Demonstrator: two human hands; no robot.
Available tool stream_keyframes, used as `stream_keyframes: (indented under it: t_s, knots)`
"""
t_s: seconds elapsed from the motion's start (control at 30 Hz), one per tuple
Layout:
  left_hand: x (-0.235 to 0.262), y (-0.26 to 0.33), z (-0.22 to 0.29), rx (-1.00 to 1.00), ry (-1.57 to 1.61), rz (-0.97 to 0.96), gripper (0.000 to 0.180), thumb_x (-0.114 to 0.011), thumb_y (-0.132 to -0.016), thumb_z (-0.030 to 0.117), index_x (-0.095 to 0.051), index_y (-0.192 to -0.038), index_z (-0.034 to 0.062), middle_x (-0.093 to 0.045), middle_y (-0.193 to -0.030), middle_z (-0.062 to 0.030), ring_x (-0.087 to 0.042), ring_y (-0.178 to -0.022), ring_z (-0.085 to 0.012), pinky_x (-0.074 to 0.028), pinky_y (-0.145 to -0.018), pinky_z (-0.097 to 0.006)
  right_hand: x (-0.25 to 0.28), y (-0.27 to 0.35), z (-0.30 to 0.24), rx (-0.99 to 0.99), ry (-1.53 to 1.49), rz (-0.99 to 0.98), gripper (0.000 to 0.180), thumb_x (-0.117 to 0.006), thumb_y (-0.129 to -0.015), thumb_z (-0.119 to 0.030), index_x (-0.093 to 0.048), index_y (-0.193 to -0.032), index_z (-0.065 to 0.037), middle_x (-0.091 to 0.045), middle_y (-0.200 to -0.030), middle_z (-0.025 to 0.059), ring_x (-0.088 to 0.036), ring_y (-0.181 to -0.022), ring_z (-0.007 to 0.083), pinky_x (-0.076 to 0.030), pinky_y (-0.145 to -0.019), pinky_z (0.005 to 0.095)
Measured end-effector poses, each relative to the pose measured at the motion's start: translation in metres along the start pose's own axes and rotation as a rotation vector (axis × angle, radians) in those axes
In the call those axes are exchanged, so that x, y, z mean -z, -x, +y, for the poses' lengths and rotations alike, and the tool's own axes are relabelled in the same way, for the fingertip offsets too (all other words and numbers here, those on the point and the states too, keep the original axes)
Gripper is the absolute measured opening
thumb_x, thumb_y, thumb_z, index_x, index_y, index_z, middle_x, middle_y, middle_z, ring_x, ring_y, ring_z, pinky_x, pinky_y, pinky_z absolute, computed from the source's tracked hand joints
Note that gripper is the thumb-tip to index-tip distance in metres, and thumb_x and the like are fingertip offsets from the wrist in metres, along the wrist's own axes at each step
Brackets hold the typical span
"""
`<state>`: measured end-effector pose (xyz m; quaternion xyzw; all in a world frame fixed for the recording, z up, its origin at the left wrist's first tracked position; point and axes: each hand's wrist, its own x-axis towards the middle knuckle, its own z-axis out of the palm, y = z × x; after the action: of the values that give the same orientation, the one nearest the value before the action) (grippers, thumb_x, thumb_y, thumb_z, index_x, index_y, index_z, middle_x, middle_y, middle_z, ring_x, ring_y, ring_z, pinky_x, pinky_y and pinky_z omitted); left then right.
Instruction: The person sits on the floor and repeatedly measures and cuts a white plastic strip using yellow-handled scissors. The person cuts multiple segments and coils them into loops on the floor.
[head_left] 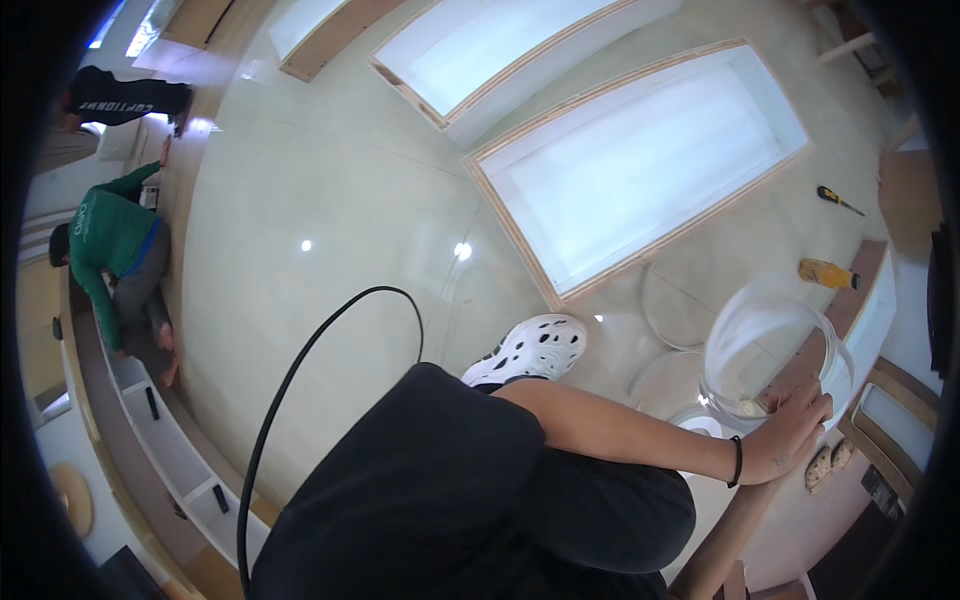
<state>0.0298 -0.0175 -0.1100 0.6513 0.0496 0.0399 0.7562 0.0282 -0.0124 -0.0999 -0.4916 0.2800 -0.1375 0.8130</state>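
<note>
My left hand (788, 435), with a black band at its wrist, is closed on a coil of translucent whitish strip (728, 335) at the right. Loose loops of the strip (648, 312) trail onto the floor beside it. My right forearm (728, 540) rises from the lower edge and passes behind my left wrist; that hand is hidden, so its fingers cannot be made out. Below the coil, a round white piece (703, 427) is partly covered by my left arm.
Open white box frames with wooden edges (640, 180) lie ahead. A screwdriver (838, 199) and an orange bottle (829, 274) are at the right. A black cable (290, 375) arches at my left. Two people (115, 235) work at the far left near long white panels (165, 430).
</note>
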Motion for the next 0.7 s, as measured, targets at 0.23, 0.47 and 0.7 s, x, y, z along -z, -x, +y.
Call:
stream_keyframes:
  t_s: [0.23, 0.47, 0.7]
  knots:
    - [0.068, -0.056, 0.051, -0.266, 0.062, -0.341, 0.015, -0.056, -0.078, 0.002, -0.047, -0.091, 0.0027, -0.043, -0.096, -0.0182, -0.045, -0.095, -0.0369, -0.035, -0.094, -0.048, -0.022, -0.001, -0.009, 0.138, -0.058, -0.082, 0.047, -0.035, -0.104, -0.037, -0.047, -0.132, -0.002, -0.056, -0.124, 0.0112, -0.054, -0.116, 0.0232, -0.042, -0.101, 0.0377]
    - [0.109, -0.100, 0.043, -0.442, -0.106, -0.282, 0.014, -0.053, -0.088, 0.005, -0.047, -0.100, 0.0020, -0.044, -0.094, -0.0114, -0.046, -0.091, -0.0238, -0.038, -0.078, -0.034, -0.071, -0.009, -0.018, 0.131, 0.222, 0.172, 0.031, -0.043, -0.103, -0.035, -0.050, -0.116, -0.007, -0.060, -0.089, 0.0051, -0.057, -0.070, 0.0114, -0.050, -0.061, 0.0267]
    - [0.116, -0.147, 0.054, 0.614, 0.689, -0.961, 0.051, -0.035, -0.103, 0.035, -0.041, -0.138, -0.0014, -0.056, -0.126, -0.0206, -0.053, -0.122, -0.0310, -0.045, -0.101, -0.040, -0.087, 0.003, -0.016, 0.135, 0.426, -0.212, 0.025, -0.054, -0.098, -0.023, -0.045, -0.108, -0.002, -0.060, -0.081, 0.0075, -0.058, -0.063, 0.0101, -0.044, -0.045, 0.0224]
